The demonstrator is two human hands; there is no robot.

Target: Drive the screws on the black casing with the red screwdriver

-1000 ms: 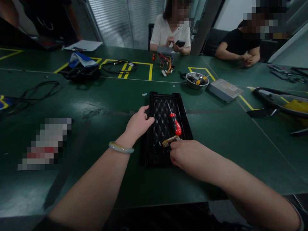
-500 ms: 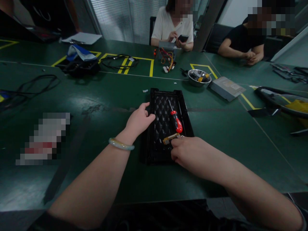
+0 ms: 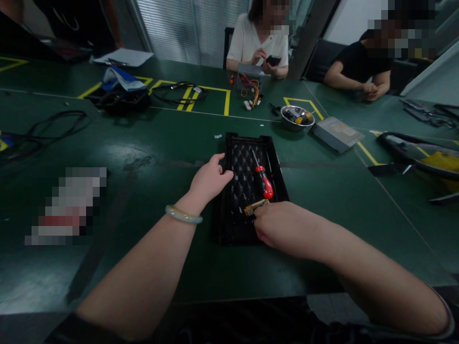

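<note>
A black plastic tray-like panel (image 3: 239,234) with a quilted inner face lies on the table in front of me. My left hand (image 3: 210,179) grips its left rim, thumb over the inside and the other fingers along the outer side. Low in the panel, my right hand (image 3: 274,222) is closed on a small circuit board (image 3: 253,209) with gold-brown edges; my fingers hide part of it. Just above that hand, a red and black screwdriver (image 3: 264,181) lies in the panel, its shaft pointing away from me.
Beyond the panel stand a metal bowl (image 3: 297,125) of small parts, a flat grey metal box (image 3: 337,134) and a power supply (image 3: 250,71) with coloured wires. Black cables (image 3: 179,93) lie farther left. Two people sit across the green table (image 3: 143,267).
The small board has tilted slightly in my right hand, which has turned a little. My left hand keeps its place on the panel's rim. The view has shifted slightly.
</note>
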